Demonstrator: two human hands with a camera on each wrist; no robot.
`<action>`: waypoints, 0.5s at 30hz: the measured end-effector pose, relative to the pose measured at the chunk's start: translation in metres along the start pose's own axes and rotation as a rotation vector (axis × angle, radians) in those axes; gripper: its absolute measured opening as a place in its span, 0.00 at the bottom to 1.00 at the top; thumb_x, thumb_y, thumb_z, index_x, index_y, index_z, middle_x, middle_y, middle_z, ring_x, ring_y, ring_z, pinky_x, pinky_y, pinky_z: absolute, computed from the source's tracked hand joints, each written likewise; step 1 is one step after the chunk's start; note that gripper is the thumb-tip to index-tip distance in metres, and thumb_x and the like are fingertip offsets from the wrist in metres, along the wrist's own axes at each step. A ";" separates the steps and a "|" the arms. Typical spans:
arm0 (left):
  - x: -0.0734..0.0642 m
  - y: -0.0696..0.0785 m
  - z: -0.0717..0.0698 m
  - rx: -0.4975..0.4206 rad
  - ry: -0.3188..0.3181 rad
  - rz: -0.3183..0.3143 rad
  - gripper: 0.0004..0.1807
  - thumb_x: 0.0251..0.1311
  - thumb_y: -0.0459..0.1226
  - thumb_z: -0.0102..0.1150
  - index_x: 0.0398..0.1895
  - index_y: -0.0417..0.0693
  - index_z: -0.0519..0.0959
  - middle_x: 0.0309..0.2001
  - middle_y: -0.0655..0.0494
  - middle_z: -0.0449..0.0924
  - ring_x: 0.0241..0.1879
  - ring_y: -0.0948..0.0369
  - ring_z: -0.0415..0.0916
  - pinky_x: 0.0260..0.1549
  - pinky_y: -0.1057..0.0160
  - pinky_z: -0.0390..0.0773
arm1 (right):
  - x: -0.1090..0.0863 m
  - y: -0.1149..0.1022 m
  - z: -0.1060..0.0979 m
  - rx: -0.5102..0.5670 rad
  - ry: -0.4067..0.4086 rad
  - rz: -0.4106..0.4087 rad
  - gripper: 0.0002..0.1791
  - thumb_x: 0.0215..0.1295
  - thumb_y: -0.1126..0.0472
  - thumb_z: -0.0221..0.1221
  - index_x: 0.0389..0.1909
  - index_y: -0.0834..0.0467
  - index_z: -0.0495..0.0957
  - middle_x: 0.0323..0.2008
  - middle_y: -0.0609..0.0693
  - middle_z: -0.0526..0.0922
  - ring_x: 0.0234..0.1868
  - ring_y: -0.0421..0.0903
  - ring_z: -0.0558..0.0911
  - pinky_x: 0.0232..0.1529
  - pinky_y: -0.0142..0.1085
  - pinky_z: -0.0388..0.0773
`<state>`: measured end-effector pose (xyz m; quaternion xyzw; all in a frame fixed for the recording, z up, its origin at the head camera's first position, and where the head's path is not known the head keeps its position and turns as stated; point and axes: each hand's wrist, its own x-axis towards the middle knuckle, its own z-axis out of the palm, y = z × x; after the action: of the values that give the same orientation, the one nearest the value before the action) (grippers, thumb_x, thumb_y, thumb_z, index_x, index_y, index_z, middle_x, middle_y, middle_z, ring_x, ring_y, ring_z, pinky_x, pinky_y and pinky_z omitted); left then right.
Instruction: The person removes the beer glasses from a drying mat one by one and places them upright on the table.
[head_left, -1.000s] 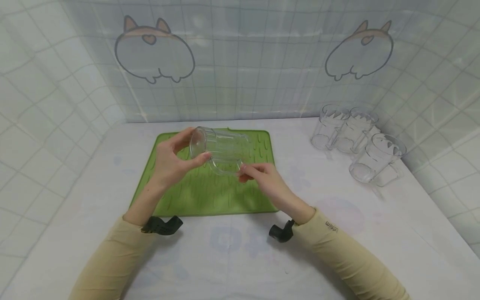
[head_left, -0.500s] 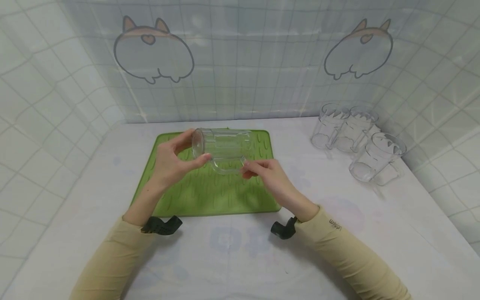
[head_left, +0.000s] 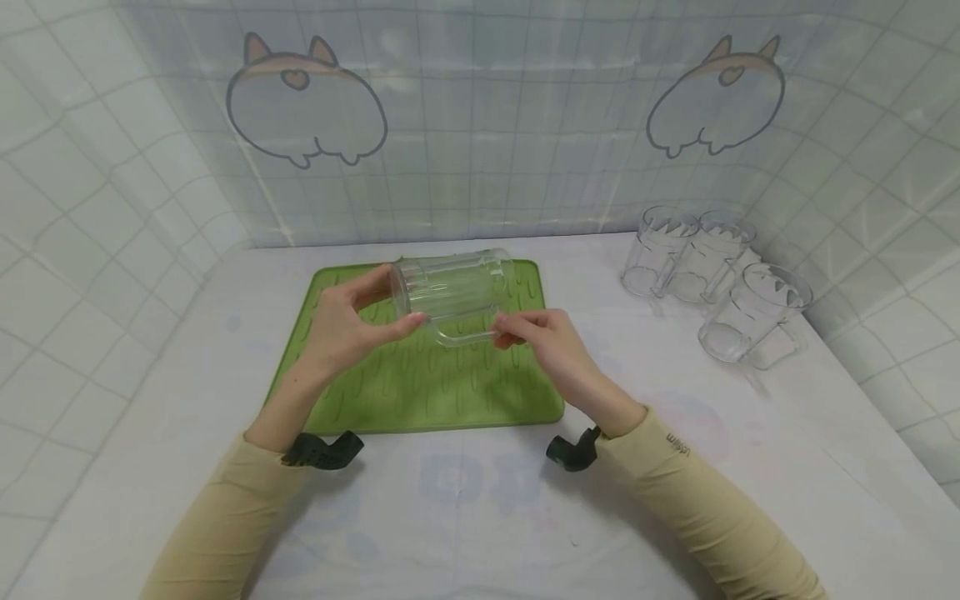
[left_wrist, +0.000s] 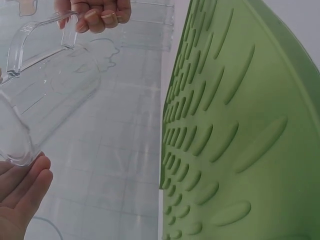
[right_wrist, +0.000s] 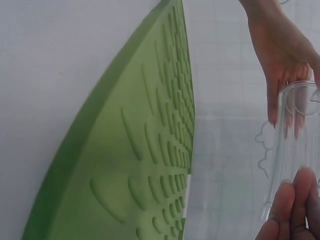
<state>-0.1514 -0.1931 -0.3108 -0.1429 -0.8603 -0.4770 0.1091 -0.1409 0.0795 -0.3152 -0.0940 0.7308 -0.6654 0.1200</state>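
Observation:
A clear glass mug (head_left: 453, 285) lies on its side in the air above a green ridged mat (head_left: 420, 387), its base toward the left and its mouth toward the right. My left hand (head_left: 348, 321) grips the base end, thumb on the near side and fingers on the far side. With thumb and fingers, my right hand (head_left: 543, 337) pinches the handle near the mouth end. The left wrist view has the mug (left_wrist: 55, 95) off to the side of the mat, the handle uppermost there. In the right wrist view the mug (right_wrist: 295, 135) is partly cut off by the frame edge.
Three more clear glass mugs (head_left: 738, 317) stand upright at the right side of the white-covered table (head_left: 450, 517), two of them close together at the back. Tile-patterned sheeting (head_left: 517, 125) with cartoon drawings rises behind and along both sides.
The mug has shifted slightly right, and its mouth end has tipped up and away. My right hand has moved a little up and to the right along with the handle. The standing mugs stay put.

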 end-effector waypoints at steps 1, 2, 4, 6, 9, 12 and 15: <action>0.000 0.000 0.000 0.007 -0.009 -0.009 0.44 0.42 0.49 0.74 0.65 0.47 0.67 0.55 0.52 0.78 0.54 0.57 0.75 0.57 0.54 0.73 | 0.000 0.000 -0.001 0.004 0.002 -0.002 0.17 0.67 0.54 0.55 0.38 0.65 0.82 0.29 0.50 0.83 0.43 0.49 0.79 0.63 0.48 0.63; 0.000 0.000 0.000 0.014 -0.017 -0.015 0.45 0.42 0.50 0.74 0.65 0.48 0.67 0.54 0.53 0.78 0.54 0.57 0.75 0.58 0.54 0.72 | 0.000 -0.001 -0.002 0.005 0.005 -0.004 0.17 0.67 0.54 0.55 0.38 0.65 0.82 0.29 0.50 0.83 0.44 0.49 0.78 0.63 0.48 0.62; 0.000 0.001 0.000 0.027 -0.028 -0.026 0.45 0.42 0.52 0.74 0.65 0.49 0.67 0.54 0.54 0.78 0.54 0.58 0.75 0.58 0.53 0.72 | 0.000 -0.002 -0.003 0.006 0.015 -0.002 0.17 0.66 0.53 0.56 0.38 0.65 0.82 0.29 0.50 0.84 0.45 0.49 0.78 0.63 0.48 0.61; 0.001 0.001 0.000 0.031 -0.038 -0.034 0.45 0.41 0.53 0.74 0.65 0.50 0.67 0.54 0.55 0.78 0.54 0.58 0.75 0.59 0.52 0.71 | 0.000 -0.003 -0.004 0.006 0.020 -0.001 0.17 0.66 0.53 0.56 0.38 0.65 0.82 0.29 0.50 0.84 0.46 0.48 0.78 0.64 0.49 0.60; 0.001 0.000 0.000 0.041 -0.049 -0.036 0.44 0.41 0.54 0.73 0.65 0.52 0.68 0.53 0.56 0.79 0.54 0.58 0.75 0.60 0.50 0.69 | 0.000 -0.005 -0.005 0.005 0.027 0.001 0.18 0.66 0.52 0.56 0.39 0.65 0.82 0.28 0.50 0.84 0.47 0.48 0.78 0.64 0.49 0.59; 0.002 -0.001 0.001 0.035 -0.057 -0.038 0.43 0.42 0.53 0.73 0.64 0.53 0.69 0.52 0.57 0.80 0.54 0.59 0.76 0.61 0.50 0.68 | 0.000 -0.005 -0.006 0.005 0.034 -0.003 0.19 0.66 0.52 0.56 0.40 0.66 0.81 0.28 0.51 0.83 0.46 0.48 0.78 0.64 0.48 0.59; 0.002 -0.002 0.002 0.024 -0.069 -0.038 0.40 0.42 0.53 0.73 0.62 0.55 0.71 0.50 0.59 0.81 0.53 0.60 0.76 0.62 0.49 0.66 | -0.001 -0.006 -0.006 0.014 0.050 -0.010 0.21 0.65 0.51 0.57 0.41 0.67 0.81 0.28 0.51 0.83 0.42 0.49 0.78 0.62 0.46 0.62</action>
<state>-0.1538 -0.1924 -0.3128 -0.1413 -0.8719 -0.4633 0.0719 -0.1423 0.0850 -0.3084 -0.0802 0.7284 -0.6731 0.0992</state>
